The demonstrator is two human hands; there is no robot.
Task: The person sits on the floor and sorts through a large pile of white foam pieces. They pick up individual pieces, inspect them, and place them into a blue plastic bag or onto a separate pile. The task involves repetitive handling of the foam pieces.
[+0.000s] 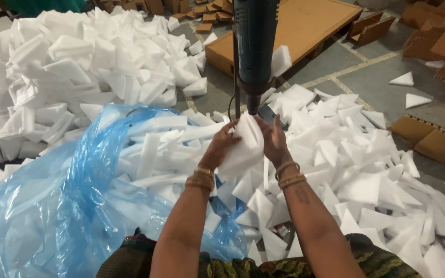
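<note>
Both hands hold one folded white foam piece [245,141] up under the nozzle of a dark blue-green heat tool [256,46] that stands upright on a stand. My left hand [221,145] grips the piece's left side. My right hand [274,140] presses its right side. Gold bangles sit on both wrists. Around the hands lie loose white foam triangles [356,170] and long foam strips [166,139].
A crumpled blue plastic sheet [68,195] covers the left foreground. A big heap of folded foam pieces [78,67] rises at the back left. Brown cardboard sheets [310,20] and cardboard blocks [428,139] lie on the grey floor at the back and right.
</note>
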